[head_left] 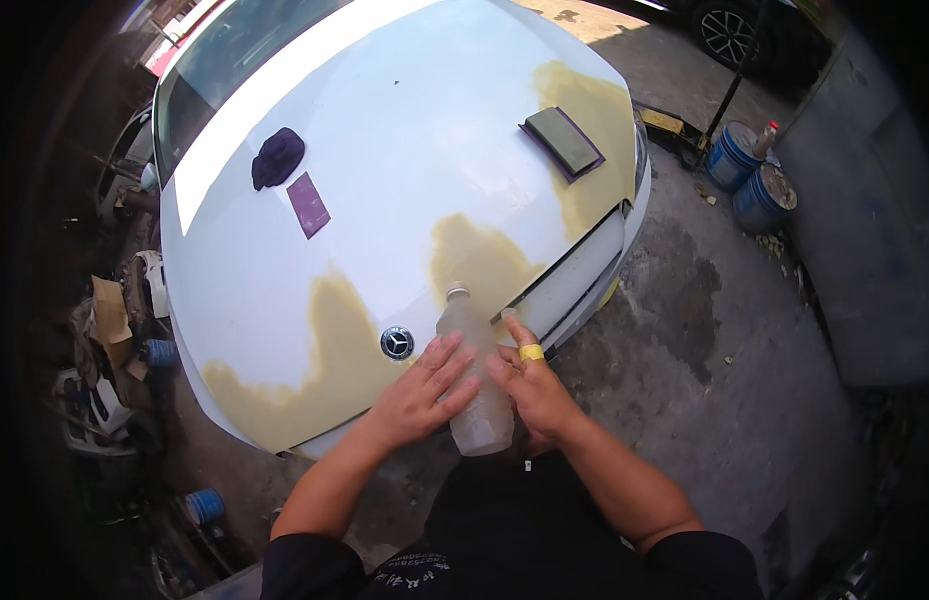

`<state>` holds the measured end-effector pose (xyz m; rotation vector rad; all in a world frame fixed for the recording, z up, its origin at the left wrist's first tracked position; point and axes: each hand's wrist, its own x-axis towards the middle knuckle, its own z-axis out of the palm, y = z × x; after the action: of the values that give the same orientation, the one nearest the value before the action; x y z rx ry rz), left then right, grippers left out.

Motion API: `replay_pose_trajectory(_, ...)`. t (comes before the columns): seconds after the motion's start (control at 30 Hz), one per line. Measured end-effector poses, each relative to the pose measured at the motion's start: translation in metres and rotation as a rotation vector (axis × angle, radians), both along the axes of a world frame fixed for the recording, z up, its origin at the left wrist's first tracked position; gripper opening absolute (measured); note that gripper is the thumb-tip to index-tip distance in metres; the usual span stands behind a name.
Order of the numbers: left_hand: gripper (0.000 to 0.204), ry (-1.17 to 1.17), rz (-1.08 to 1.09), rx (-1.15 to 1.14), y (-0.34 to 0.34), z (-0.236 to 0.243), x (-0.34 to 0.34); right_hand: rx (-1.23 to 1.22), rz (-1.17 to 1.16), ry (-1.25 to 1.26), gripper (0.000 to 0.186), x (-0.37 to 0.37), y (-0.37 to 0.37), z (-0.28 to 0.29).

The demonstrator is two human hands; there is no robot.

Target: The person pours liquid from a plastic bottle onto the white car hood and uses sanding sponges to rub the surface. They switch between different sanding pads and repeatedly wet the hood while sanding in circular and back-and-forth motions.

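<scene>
A cloudy, translucent plastic bottle [481, 424] with a white cap stands tilted between my two hands, above the front edge of a white car hood [404, 190]. My left hand [424, 393] presses its fingers across the bottle's left side. On the other side, my right hand [534, 388] grips the bottle, with yellow tape wrapped round one finger. Just left of the bottle is a round metal emblem [396, 343] on the hood. Yellowish filler patches [329, 345] cover parts of the hood's front.
On the hood lie a dark cloth [278, 158], a purple sandpaper sheet [308, 206] and a green sanding block [564, 139] on purple sandpaper. Blue buckets [762, 198] stand at the right beside a grey panel [869, 220]. Car parts and scrap [109, 320] crowd the left floor.
</scene>
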<state>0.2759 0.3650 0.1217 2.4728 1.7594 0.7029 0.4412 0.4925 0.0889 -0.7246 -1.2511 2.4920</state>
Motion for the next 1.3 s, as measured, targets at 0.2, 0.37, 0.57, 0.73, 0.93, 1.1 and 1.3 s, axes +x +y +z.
replay_pose_trajectory(0.2,0.058,-0.073,-0.092,-0.058,-0.008,-0.017,0.011,0.101,-0.058,-0.11,0.089,0.008,-0.009,-0.003)
replay_pose_trajectory(0.37,0.079,-0.021,0.145,-0.159,-0.009,-0.037,-0.044,0.025,-0.039,-0.145,0.089,0.013,-0.004,0.0)
replay_pose_trajectory(0.57,0.092,0.426,0.698,-0.413,0.079,-0.066,-0.124,0.0,-0.053,-0.164,0.087,0.004,-0.009,0.018)
replay_pose_trajectory(0.73,0.088,0.427,0.807,-0.387,0.173,-0.062,-0.133,-0.004,-0.178,-0.14,0.085,0.009,-0.015,0.017)
replay_pose_trajectory(0.93,0.085,0.469,0.533,-0.319,0.211,-0.08,-0.1,-0.02,-0.275,-0.206,0.085,0.029,-0.011,0.006)
replay_pose_trajectory(1.1,0.078,0.505,0.217,-0.36,0.156,-0.099,-0.051,-0.095,-0.27,-0.195,0.085,0.039,-0.012,0.004)
replay_pose_trajectory(1.3,0.084,0.466,0.319,-0.385,0.093,-0.081,-0.101,0.031,-0.126,-0.223,0.086,0.046,-0.012,0.0)
